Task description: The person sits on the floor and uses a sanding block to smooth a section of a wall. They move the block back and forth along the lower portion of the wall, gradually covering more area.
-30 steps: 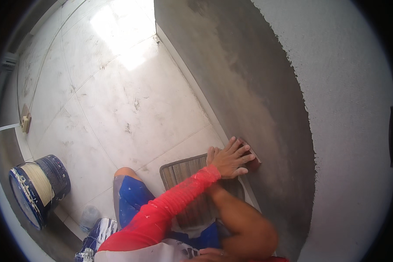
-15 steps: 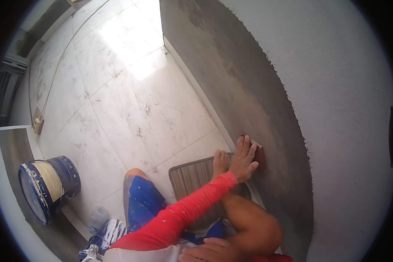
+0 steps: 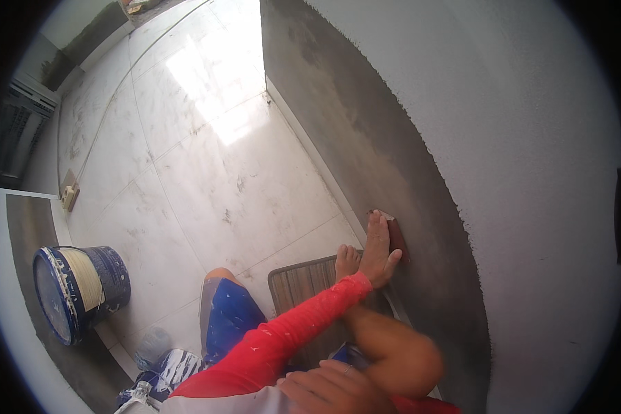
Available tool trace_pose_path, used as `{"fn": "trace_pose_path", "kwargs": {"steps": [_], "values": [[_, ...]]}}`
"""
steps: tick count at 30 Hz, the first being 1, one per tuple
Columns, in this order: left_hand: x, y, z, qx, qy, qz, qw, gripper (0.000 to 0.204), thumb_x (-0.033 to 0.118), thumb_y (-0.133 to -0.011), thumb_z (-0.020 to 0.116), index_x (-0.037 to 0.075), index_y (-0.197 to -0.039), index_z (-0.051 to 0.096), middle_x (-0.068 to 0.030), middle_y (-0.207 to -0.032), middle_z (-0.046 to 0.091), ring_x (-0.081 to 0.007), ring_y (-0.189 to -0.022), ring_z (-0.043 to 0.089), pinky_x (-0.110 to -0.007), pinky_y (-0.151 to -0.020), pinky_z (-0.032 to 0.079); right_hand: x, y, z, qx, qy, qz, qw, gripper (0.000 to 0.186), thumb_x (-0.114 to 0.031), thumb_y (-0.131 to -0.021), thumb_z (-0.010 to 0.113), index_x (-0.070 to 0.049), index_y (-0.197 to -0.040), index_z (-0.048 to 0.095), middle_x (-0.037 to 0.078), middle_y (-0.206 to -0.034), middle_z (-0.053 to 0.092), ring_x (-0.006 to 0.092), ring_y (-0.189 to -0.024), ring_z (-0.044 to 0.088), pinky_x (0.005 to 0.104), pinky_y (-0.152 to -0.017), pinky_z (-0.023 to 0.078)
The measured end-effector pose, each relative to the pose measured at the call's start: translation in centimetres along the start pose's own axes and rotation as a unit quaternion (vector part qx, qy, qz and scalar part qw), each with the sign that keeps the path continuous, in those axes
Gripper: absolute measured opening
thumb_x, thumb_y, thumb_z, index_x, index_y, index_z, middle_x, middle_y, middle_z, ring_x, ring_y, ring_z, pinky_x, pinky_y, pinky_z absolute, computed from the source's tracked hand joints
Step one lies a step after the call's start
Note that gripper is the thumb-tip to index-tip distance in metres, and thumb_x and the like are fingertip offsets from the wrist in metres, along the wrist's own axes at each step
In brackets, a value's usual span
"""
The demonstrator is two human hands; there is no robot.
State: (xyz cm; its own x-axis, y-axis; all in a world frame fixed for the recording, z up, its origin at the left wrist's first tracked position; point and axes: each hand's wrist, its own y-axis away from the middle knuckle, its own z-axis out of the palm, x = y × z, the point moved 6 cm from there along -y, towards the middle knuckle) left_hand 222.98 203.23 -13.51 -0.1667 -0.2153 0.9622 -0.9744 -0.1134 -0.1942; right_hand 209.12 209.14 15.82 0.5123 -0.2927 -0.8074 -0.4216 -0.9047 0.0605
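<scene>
My left hand, at the end of a red sleeve spotted with white, reaches across to the wall. Its fingers lie nearly straight and close together, with the thumb apart, pressing a reddish-brown sheet of sandpaper against the dark grey band of the wall. A pale corner of the sheet shows beyond the fingertips. Low in the picture, my right hand rests by my bent leg, its fingers stretched out; I see nothing held in it. Part of this hand is cut off by the lower edge.
A striped brown mat lies beside my bare foot. To the left stand a blue bucket, a clear plastic bottle and a white-smeared blue container. A cable crosses the white tiled floor to a socket block.
My left hand and the sandpaper have shifted slightly left and up along the wall, and its fingers have drawn together. The whole view has tilted a little. My right hand stays low.
</scene>
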Motion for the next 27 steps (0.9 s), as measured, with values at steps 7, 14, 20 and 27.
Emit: {"fn": "trace_pose_path", "kwargs": {"steps": [7, 14, 20, 27], "values": [[-3.2, -17.3, -13.9, 0.182, 0.096, 0.018, 0.978, 0.076, 0.047, -0.11, 0.025, -0.005, -0.161, 0.004, -0.0261, -0.169, 0.001, -0.0386, -0.158, -0.003, -0.044, -0.127, 0.003, -1.7, -1.5, -1.1, 0.058, -0.014, 0.021, 0.998, 0.036, -0.013, -0.08, 0.071, -0.002, -0.114, 0.067, 0.014, -0.109, 0.069, 0.0288, -0.098, 0.066, 0.0434, -0.09, 0.05], [0.3, 1.4, -1.1, -0.061, -0.005, -0.042, 0.997, 0.081, 0.047, -0.108, 0.033, -0.006, -0.161, 0.002, -0.0276, -0.169, -0.002, -0.0411, -0.158, -0.003, -0.047, -0.127, 0.002, -1.4, -2.5, -1.0, 0.05, -0.018, 0.004, 0.999, 0.035, -0.012, -0.079, 0.071, -0.002, -0.112, 0.067, 0.013, -0.106, 0.069, 0.029, -0.092, 0.065, 0.0431, -0.085, 0.05], [-3.6, -7.1, -6.6, 0.087, 0.062, -0.013, 0.994, 0.076, 0.045, -0.11, 0.025, -0.006, -0.16, 0.0, -0.0268, -0.169, -0.003, -0.0398, -0.158, -0.005, -0.045, -0.127, 0.0, -1.9, -2.7, -0.9, 0.092, 0.023, 0.017, 0.995, 0.035, -0.012, -0.078, 0.072, -0.001, -0.11, 0.067, 0.012, -0.104, 0.069, 0.029, -0.087, 0.065, 0.043, -0.081, 0.05], [-1.6, -13.9, -9.3, 0.16, 0.087, 0.0, 0.983, 0.078, 0.047, -0.11, 0.03, -0.003, -0.162, 0.0, -0.0231, -0.17, -0.002, -0.0352, -0.158, -0.005, -0.041, -0.127, 0.003, -1.4, -1.6, -1.2, 0.08, 0.023, 0.029, 0.996, 0.033, -0.013, -0.079, 0.071, -0.002, -0.11, 0.067, 0.011, -0.103, 0.068, 0.0283, -0.088, 0.064, 0.0415, -0.079, 0.049]]}}
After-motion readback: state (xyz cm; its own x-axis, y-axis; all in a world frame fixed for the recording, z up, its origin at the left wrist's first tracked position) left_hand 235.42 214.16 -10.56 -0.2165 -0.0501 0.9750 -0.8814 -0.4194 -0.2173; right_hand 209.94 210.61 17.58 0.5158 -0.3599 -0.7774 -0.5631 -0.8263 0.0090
